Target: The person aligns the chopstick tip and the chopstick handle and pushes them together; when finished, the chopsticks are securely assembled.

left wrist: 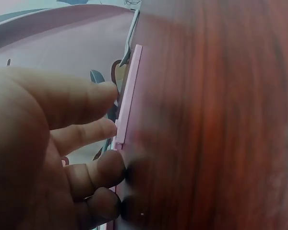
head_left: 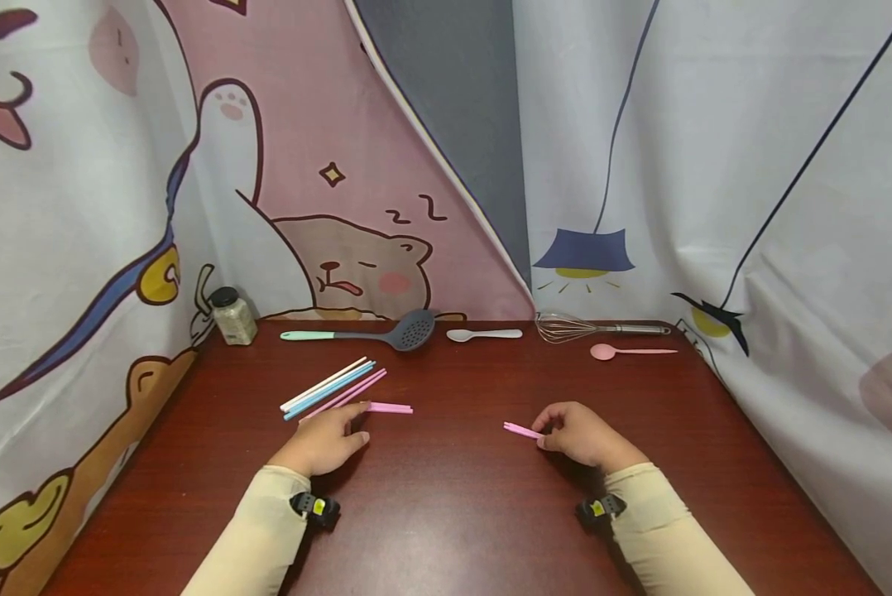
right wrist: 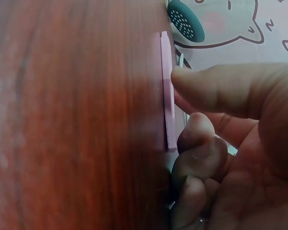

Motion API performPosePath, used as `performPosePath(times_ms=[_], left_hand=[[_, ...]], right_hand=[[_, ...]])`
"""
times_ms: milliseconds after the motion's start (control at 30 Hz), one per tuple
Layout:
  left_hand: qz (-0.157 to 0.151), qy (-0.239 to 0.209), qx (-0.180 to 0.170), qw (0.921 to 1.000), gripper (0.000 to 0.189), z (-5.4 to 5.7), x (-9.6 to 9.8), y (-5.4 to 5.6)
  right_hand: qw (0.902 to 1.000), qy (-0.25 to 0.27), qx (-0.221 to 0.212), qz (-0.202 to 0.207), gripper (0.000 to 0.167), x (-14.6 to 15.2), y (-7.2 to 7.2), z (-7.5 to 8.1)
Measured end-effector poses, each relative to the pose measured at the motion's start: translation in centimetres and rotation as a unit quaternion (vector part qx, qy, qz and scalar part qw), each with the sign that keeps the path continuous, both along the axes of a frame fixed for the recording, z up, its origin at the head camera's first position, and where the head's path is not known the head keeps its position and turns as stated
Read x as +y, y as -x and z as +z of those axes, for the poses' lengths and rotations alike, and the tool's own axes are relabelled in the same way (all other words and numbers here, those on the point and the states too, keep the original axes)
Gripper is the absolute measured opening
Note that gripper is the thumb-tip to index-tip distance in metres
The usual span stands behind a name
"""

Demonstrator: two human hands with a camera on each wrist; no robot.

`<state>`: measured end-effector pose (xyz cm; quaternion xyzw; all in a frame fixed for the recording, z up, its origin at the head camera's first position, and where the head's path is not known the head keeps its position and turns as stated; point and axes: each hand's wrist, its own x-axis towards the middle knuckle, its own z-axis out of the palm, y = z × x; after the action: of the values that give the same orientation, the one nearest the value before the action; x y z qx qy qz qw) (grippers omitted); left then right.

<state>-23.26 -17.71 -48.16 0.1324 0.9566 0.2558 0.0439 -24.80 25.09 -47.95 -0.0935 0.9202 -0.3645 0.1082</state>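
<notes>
My left hand [head_left: 322,441] lies low over the table with its thumb held apart, and its fingertips touch a pair of short pink sticks [head_left: 390,408]. In the left wrist view these sticks [left wrist: 129,96] look square-edged and lie along the wood. On the other side, my right hand [head_left: 582,436] pinches another pair of short pink sticks [head_left: 522,430] near their right end. The right wrist view has the thumb against these sticks [right wrist: 167,91], with the other fingers curled behind. Long pink sticks [head_left: 357,388], blue sticks [head_left: 330,390] and white sticks [head_left: 323,384] lie slanted beyond the left hand.
Along the table's back edge lie a slotted skimmer [head_left: 414,331], a white spoon [head_left: 485,335], a whisk [head_left: 602,329] and a pink spoon [head_left: 632,351]. A black-lidded jar [head_left: 233,317] stands at the back left corner. Printed curtains hang behind and beside the table [head_left: 446,497].
</notes>
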Motion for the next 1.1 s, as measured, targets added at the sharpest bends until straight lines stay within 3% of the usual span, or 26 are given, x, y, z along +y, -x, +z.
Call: performPosePath(times_ms=[433, 700, 800, 1100], left_hand=[[0.029, -0.051, 0.009, 0.9982, 0.043, -0.4, 1.3, 1.0], [0.072, -0.070, 0.036, 0.9943, 0.012, -0.8, 2.8, 1.5], [0.067, -0.061, 0.034, 0.9953, 0.004, -0.8, 3.1, 1.3], [0.029, -0.069, 0.018, 0.9970, 0.010, -0.9, 3.4, 1.1]], right_hand=[[0.9999, -0.009, -0.007, 0.000, 0.010, -0.3, 0.7, 0.4], [0.9998, -0.018, -0.003, 0.008, 0.008, -0.6, 0.9, 0.4], [0.9999, -0.015, 0.000, 0.001, 0.010, -0.7, 0.8, 0.3], [0.9994, -0.028, 0.020, -0.008, 0.009, -0.4, 0.7, 0.3]])
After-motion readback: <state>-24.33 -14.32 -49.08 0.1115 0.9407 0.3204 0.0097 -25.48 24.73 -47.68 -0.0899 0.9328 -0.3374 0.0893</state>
